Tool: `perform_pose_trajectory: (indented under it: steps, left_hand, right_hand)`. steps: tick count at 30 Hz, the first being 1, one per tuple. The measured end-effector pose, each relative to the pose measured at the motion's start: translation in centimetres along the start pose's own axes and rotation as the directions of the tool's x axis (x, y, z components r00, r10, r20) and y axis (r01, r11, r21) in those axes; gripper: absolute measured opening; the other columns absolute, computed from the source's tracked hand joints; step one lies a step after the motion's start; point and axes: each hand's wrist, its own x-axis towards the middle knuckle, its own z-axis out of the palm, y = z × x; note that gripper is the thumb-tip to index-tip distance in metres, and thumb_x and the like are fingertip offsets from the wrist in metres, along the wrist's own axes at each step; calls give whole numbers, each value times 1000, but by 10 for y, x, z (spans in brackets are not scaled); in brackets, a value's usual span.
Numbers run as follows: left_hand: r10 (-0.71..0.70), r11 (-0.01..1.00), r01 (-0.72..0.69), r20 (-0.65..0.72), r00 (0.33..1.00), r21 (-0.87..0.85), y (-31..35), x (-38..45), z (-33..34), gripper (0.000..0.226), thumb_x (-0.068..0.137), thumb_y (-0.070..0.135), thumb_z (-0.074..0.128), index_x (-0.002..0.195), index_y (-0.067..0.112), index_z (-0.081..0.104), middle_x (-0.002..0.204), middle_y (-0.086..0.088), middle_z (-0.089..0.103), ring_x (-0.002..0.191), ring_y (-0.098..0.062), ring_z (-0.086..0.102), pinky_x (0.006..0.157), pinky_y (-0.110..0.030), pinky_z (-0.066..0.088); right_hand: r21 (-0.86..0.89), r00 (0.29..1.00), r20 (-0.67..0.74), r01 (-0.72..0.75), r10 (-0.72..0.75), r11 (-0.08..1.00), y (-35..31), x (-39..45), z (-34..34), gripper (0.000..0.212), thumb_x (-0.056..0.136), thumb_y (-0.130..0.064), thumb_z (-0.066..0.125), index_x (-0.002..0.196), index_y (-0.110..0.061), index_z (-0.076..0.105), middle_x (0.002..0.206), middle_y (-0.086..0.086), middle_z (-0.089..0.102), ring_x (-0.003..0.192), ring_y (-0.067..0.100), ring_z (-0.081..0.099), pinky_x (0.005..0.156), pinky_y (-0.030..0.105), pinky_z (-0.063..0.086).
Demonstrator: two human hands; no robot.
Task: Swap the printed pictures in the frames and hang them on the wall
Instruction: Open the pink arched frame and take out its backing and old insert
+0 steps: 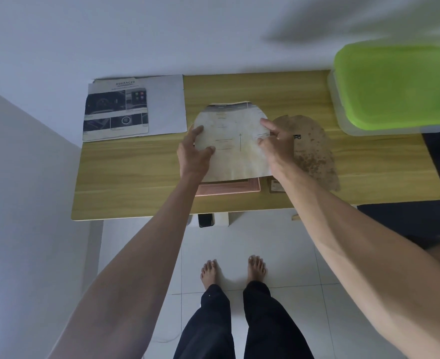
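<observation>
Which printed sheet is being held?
The yellowed sheet at table centre, gripped by left hand and right hand; the car printout lies untouched at the far left.

Both forearms are bare from the lower edge of the view up to the wrists, with no sleeve showing on either. The left hand [194, 151] and the right hand [276, 141] wear no gloves, rings, watch or bracelet that can be made out. The fingers [266, 123] are uncovered, with short nails. Lower down, the legs are clad in dark, near-black trousers [242, 322] that reach the ankles, one small pale speck on the left leg. The feet [209, 272] are bare, without shoes or socks.
</observation>
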Motion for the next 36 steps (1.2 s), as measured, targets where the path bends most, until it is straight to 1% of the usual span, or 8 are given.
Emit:
perform_pose_trajectory:
  steps: [2, 4, 10, 16, 21, 26, 31, 36]
  left_hand:
    - [20, 999, -18, 45, 999, -39, 7, -7, 11, 51, 82, 1, 73, 131, 12, 63, 138, -2, 54, 113, -20, 60, 85, -20, 56]
    - [15, 997, -7, 107, 994, -72, 15, -16, 29, 51, 84, 0, 71, 133, 8, 61, 130, -2, 57, 109, -17, 59, 82, -14, 52]
    - [-6, 997, 23, 236, 972, -69, 39, -51, 101, 52, 79, 0, 69, 130, 12, 66, 115, 1, 64, 99, -15, 63, 96, -35, 55]
    - [-21, 1000, 26, 308, 951, -13, 58, -93, 188, 57, 78, 1, 73, 133, 14, 63, 105, 1, 64, 87, -12, 61, 77, -20, 53]
    - [-46, 997, 25, 322, 946, 69, 61, -121, 252, 57, 77, 1, 77, 131, 12, 64, 104, -5, 66, 94, -19, 64, 87, -34, 57]
    - [-62, 993, 29, 310, 949, 112, 67, -132, 299, 54, 78, -1, 75, 130, 8, 64, 99, -5, 67, 85, -14, 60, 84, -27, 54]
    - [-78, 981, 23, 285, 955, 191, 67, -135, 329, 56, 77, 1, 77, 132, 8, 63, 94, -2, 64, 88, -18, 62, 89, -36, 57]
    - [-39, 944, -53, 272, 961, 325, 69, -132, 343, 59, 80, 4, 73, 137, 8, 59, 119, -11, 69, 109, -27, 64, 98, -39, 52]
  right_hand:
    - [-42, 999, -33, -8, 7, 999, 2, -2, -16, 65, 81, 18, 53, 137, -14, 61, 144, 3, 57, 83, -19, 58, 79, 22, 55]
    - [-91, 996, -93, -15, 7, 996, 7, 0, -39, 67, 80, 17, 54, 138, -15, 60, 143, 2, 57, 85, -7, 67, 75, 21, 58]
    - [-159, 969, -244, -76, 35, 984, 26, 6, -127, 65, 81, 16, 56, 137, -16, 61, 143, 1, 58, 130, 16, 55, 103, 30, 52]
    - [-168, 931, -354, -156, 88, 973, 52, 26, -221, 63, 85, 15, 50, 137, -19, 61, 144, 3, 56, 129, 16, 56, 99, 31, 54]
    - [-191, 912, -393, -209, 120, 959, 73, 42, -282, 63, 87, 14, 46, 136, -20, 62, 145, 2, 56, 134, 17, 52, 107, 32, 48]
    - [-211, 913, -391, -209, 114, 955, 82, 63, -322, 65, 84, 13, 45, 136, -21, 63, 143, -3, 58, 135, 15, 50, 107, 22, 44]
    - [-268, 926, -367, -195, 87, 943, 85, 81, -340, 65, 82, 12, 43, 136, -19, 62, 141, -4, 59, 134, 13, 51, 100, 15, 38]
    - [-438, 928, -372, -182, 7, 881, 87, 94, -339, 61, 85, 3, 50, 138, -26, 60, 139, 3, 54, 129, 24, 50, 97, 27, 46]
